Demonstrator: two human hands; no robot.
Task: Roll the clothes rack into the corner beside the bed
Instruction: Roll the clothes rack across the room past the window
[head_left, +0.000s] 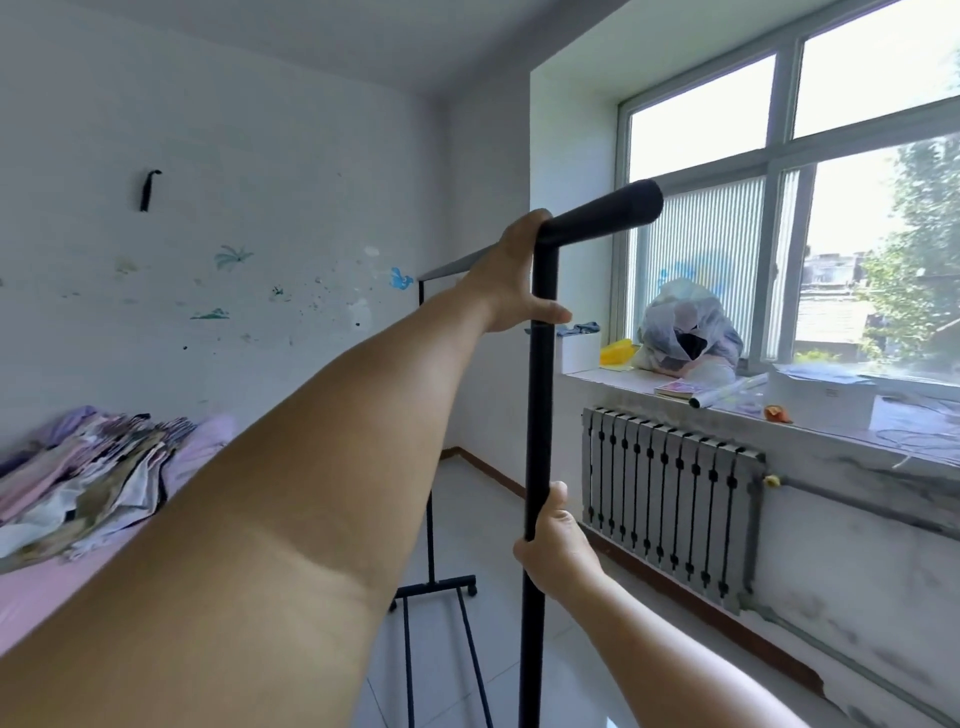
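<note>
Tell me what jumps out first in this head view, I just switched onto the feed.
Two bare arms fill the foreground, both gripping the near black upright of the clothes rack: the left hand high, just under the top bar, the right hand lower down. Left lies the pink bed with a pile of clothes. Right, a bright window sits above a cluttered sill and a grey radiator.

Walls: painted white; the left wall (234, 171) is marked with small blue and green decals and specks.
Floor: pale glossy tiles (467, 519) are edged by a brown skirting.
Window (810, 208): white-framed, brightly daylit; trees and rooftops are seen outside.
Sill (810, 423): cluttered with bags and papers.
Radiator (670, 499): grey, mounted under the sill.
</note>
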